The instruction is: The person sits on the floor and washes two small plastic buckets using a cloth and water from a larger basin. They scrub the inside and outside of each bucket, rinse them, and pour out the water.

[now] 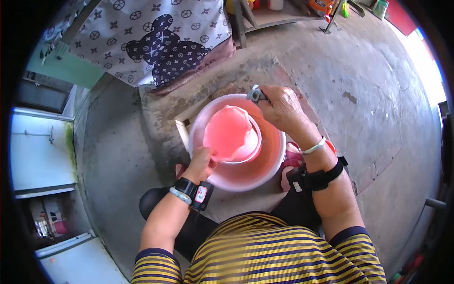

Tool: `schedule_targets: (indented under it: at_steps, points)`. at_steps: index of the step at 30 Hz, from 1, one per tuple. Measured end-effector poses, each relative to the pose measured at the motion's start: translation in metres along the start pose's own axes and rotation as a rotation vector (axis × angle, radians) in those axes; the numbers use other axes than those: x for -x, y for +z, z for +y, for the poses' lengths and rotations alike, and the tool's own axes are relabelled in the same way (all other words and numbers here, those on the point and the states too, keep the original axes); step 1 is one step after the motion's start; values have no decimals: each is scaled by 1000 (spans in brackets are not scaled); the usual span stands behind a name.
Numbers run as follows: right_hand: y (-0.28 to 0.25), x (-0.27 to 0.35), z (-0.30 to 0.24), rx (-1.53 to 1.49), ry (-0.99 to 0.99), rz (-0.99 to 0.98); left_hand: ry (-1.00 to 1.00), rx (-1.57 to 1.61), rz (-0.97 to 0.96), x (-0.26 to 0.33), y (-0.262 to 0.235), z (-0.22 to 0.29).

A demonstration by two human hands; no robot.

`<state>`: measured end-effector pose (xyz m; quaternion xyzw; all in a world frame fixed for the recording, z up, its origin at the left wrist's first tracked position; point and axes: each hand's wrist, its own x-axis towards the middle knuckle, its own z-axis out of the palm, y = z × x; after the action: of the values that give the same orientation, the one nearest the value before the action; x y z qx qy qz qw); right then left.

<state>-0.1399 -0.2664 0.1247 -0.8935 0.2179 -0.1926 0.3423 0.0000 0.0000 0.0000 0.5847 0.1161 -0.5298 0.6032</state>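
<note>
My left hand (202, 162) is closed on the near edge of a pink wavy-rimmed dish (226, 133), which is tilted over a smaller pink basin (258, 150). That basin sits inside a large pale-rimmed pink tub (280, 163) on the ground before me. Above the tub's far right rim, my right hand (283, 108) is closed around a small grey object (257, 95) with a whitish tip. The fingers hide most of it, so its kind is unclear.
Pink shoes (289, 165) stand beside the tub's right side. A pale wooden or plastic piece (182, 135) lies by its left rim. A patterned cloth (156, 42) hangs at the far left, near a low wooden shelf (279, 21). Concrete floor (359, 94) surrounds the tub.
</note>
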Motion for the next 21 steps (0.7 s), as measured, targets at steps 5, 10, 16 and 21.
schedule_targets:
  at_steps: [5,10,16,21]
  points:
    - [0,6,-4,65,41,-64,-6,3,144,37,23,15]
    - [-2,8,-5,34,28,-47,-102,152,129,43,22,2]
    - [-11,5,0,-4,58,139,-250,613,-227,26,28,-41]
    - [-29,1,-1,1,146,258,-329,788,-417,25,54,-63]
